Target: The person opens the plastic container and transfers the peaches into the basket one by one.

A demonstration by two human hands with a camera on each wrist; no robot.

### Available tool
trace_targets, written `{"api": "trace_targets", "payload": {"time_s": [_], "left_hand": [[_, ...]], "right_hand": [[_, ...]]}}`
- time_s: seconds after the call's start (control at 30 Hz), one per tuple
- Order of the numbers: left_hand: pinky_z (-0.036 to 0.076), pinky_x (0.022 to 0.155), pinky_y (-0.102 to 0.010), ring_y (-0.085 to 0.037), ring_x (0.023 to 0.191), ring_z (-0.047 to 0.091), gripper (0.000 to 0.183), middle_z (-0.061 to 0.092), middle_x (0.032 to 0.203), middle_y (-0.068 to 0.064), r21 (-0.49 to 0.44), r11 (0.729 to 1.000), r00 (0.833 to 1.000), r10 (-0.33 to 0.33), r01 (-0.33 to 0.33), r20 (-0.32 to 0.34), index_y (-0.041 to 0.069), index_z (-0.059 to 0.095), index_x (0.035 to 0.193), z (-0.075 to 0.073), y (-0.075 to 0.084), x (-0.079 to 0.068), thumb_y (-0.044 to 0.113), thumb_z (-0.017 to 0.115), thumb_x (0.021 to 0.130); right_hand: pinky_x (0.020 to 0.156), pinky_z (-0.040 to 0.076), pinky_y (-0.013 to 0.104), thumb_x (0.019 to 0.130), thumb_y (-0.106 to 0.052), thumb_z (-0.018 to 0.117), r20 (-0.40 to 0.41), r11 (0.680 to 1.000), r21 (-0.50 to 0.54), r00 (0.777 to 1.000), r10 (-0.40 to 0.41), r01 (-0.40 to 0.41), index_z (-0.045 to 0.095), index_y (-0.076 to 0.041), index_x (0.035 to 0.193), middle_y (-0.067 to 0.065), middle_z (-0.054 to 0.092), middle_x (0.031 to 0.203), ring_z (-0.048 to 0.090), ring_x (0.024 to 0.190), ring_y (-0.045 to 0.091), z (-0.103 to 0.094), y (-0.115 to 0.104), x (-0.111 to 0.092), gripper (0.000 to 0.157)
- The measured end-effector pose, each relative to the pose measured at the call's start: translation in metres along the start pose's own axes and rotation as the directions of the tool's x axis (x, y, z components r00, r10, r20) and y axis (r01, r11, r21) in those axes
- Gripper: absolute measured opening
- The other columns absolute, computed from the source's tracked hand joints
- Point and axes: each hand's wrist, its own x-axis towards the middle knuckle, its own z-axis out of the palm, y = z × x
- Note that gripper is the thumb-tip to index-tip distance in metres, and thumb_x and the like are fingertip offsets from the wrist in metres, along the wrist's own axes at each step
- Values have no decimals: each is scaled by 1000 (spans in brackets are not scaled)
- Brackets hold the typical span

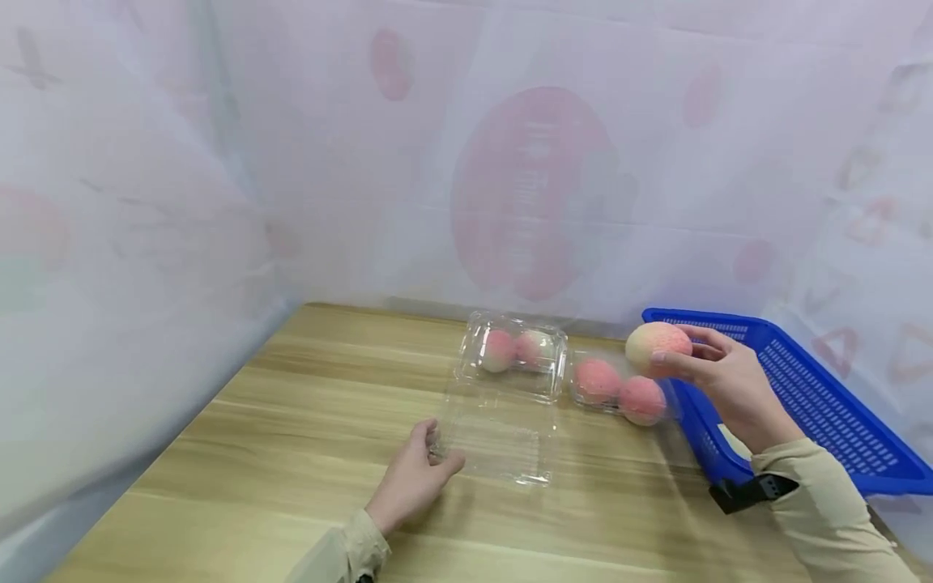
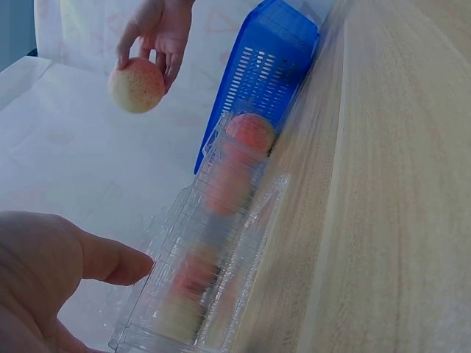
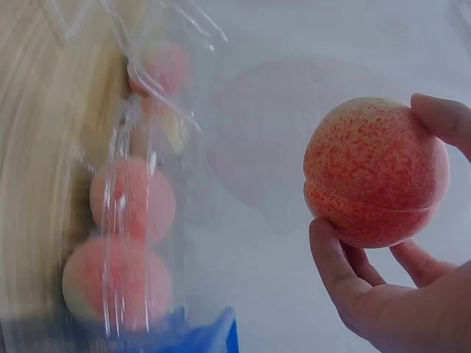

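My right hand (image 1: 729, 380) holds a peach (image 1: 656, 346), yellow and pink, in its fingertips above the table, beside the blue basket. In the right wrist view the peach (image 3: 375, 173) shows its red speckled side and crease. My left hand (image 1: 417, 478) grips the left edge of a clear plastic clamshell box (image 1: 503, 441), whose lid lies open towards me. Its thumb (image 2: 121, 261) touches the plastic rim in the left wrist view; the other fingers are mostly hidden there. Two peaches (image 1: 499, 351) sit in the far half of that box.
Right of the open box, a second clear box (image 1: 608, 405) holds two pink peaches (image 1: 641, 401). A blue perforated basket (image 1: 838, 389) stands at the right, with something pale inside, partly hidden by my right arm. Patterned white sheeting (image 1: 350, 202) encloses the wooden table (image 1: 291, 453) behind and at the sides.
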Motion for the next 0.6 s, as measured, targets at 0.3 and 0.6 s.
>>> {"api": "trace_targets", "payload": {"time_s": [0.3,0.6], "left_hand": [[45,98,-55,-43,116,54,75,44,140,-33,-5,1000,1000,-1,1,-9,-12,31,144,-2,0,1,23,70,90],[45,99,-55,-44,116,54,74,44,140,-34,-1,1000,1000,12,-12,-10,-12,32,144,0,0,3,22,70,91]], "right_hand": [[76,52,16,89,-32,74,-112,979,-205,994,-7,-17,42,-11,144,-9,59,111,59,96,5,-46,21,-12,66],[95,41,57,85,-45,75,-265,925,-344,962,71,-163,38,-7,149,-8,55,111,50,93,5,-83,49,-25,84]]}}
